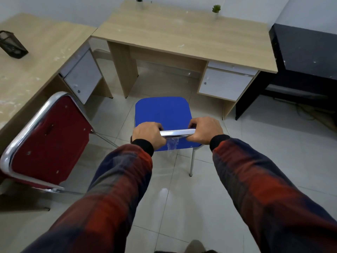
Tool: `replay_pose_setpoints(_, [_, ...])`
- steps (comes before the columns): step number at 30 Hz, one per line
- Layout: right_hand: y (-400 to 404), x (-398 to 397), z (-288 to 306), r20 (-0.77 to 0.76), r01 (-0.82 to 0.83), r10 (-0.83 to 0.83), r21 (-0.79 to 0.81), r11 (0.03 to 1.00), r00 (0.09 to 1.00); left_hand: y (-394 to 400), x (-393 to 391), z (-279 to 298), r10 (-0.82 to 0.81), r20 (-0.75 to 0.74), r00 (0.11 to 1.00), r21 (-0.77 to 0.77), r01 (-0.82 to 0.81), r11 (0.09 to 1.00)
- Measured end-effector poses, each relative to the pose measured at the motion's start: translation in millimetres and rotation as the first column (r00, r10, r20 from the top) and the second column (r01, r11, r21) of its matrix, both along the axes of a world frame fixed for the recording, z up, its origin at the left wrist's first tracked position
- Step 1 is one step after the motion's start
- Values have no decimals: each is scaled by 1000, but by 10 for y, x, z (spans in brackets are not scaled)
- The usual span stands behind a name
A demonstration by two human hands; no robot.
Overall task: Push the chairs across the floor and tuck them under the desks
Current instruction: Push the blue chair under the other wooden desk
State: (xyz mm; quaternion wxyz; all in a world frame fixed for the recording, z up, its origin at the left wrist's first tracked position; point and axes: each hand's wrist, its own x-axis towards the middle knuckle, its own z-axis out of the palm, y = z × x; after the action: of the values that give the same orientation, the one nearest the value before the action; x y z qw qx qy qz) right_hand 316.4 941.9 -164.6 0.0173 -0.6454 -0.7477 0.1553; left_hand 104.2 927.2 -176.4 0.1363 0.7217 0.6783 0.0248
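On the tiled floor (237,161), facing the knee space of the middle desk (182,35), stands the blue chair (163,111), seat front just short of the desk's edge, not yet under it. Left hand (148,134) and right hand (205,129) each grip the chrome top rail (176,133) of its backrest, fingers curled round the tube, one hand at each end. Red chair (49,141) sits to the left, against the left desk (32,57), partly tucked. Black mesh holder (12,44) on left desk. Two small potted plants (216,10) at the middle desk's back edge. Black desk (306,52) at right.
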Motion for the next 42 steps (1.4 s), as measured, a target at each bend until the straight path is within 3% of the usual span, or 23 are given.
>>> replay_pose_setpoints(9, [676,230,-51,-37,-69,69,7,998,997,591,206,20,75,-4,997,-31,-75,997])
replay_pose_setpoints(17, [1055,585,23,-53,-180,179,-21,983,982,810,644,85,161,-135,978,-136,-179,974])
replay_pose_setpoints(20, [1165,839,4,-35,-207,206,-40,977,978,821,896,67,131,-89,987,-146,-143,979])
replay_pose_setpoints(24, [1199,980,-8,-24,-200,200,-13,980,980,783,955,106,97,146,984,-135,-78,988])
replay_pose_setpoints(27, [1127,828,-49,-5,-224,224,9,975,975,760,794,84,187,239,953,-124,-162,979])
replay_pose_setpoints(33, [1194,744,-10,76,-166,169,-42,985,983,919,809,128,270,88,959,-77,-264,961])
replay_pose_setpoints(42, [1395,156,-53,73,-85,89,-50,995,993,1325,198,107,236,103,966,-53,-231,971])
